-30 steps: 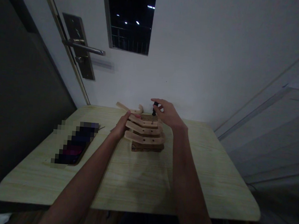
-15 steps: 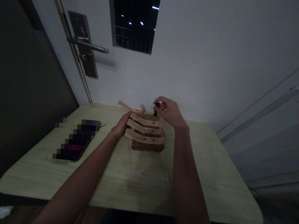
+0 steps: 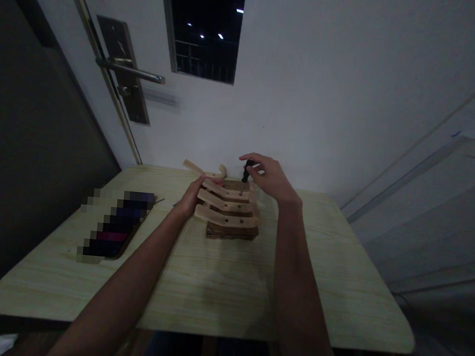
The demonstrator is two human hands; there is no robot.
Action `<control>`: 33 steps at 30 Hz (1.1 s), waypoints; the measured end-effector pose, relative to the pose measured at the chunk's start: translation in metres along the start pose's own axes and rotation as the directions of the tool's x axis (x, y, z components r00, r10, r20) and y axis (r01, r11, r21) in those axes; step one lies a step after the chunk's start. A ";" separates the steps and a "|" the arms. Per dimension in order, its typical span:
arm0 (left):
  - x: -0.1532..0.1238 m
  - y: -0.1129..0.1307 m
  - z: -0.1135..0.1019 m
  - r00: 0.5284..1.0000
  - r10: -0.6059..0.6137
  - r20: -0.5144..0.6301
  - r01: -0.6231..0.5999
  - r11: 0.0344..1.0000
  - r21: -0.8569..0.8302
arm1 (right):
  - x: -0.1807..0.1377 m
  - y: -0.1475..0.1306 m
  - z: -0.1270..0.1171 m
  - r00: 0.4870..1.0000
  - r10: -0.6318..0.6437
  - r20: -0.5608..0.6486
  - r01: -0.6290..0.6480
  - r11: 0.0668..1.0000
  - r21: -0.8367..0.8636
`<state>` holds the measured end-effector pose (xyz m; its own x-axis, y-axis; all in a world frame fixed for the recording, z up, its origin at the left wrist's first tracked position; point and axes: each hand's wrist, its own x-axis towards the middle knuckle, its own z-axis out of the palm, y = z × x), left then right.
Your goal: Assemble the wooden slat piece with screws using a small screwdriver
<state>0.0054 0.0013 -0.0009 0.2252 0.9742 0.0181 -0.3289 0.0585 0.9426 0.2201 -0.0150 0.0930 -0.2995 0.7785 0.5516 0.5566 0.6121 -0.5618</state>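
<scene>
A wooden rack (image 3: 229,217) of three pale angled slats on a darker base sits at the far middle of the table. My left hand (image 3: 191,197) grips the left end of its rearmost slat. My right hand (image 3: 267,176) is pinched round the black handle of a small screwdriver (image 3: 246,172), which stands upright with its tip on that same slat. A loose curved wooden piece (image 3: 205,171) lies behind the rack, by the wall.
The pale wood-grain table (image 3: 195,285) stands against a white wall. A blurred-out dark flat object (image 3: 114,231) lies on its left side. A door with a metal lever handle (image 3: 130,71) is at the far left, a dark window (image 3: 205,25) above.
My right hand has kept the screwdriver upright on the slat while its fingers shifted round the handle. The view has swayed slightly; the left hand has stayed on the slat.
</scene>
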 end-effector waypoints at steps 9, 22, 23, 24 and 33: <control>-0.002 0.001 0.001 1.000 0.020 -0.010 -0.020 1.000 0.004 | 0.004 -0.004 -0.001 0.999 0.045 -0.024 -0.047 0.991 -0.122; 0.003 -0.005 -0.005 0.999 0.034 -0.020 -0.033 0.999 0.040 | 0.003 -0.009 0.003 1.000 0.000 0.016 0.000 1.000 -0.028; 0.003 -0.005 -0.005 0.999 0.039 -0.017 -0.039 0.998 0.041 | 0.004 -0.010 0.003 1.000 0.007 0.009 -0.007 0.999 -0.052; 0.003 -0.005 -0.005 0.999 0.044 -0.014 -0.043 0.998 0.039 | 0.004 -0.010 0.003 1.000 0.018 0.001 -0.018 0.997 -0.081; 0.002 -0.004 -0.002 1.000 0.012 -0.022 -0.012 1.000 0.013 | 0.003 -0.004 0.003 0.998 0.050 -0.045 -0.056 0.990 -0.126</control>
<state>0.0055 0.0037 -0.0054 0.2013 0.9793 0.0220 -0.3198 0.0445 0.9464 0.2146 -0.0150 0.0948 -0.2357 0.8014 0.5498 0.6655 0.5454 -0.5095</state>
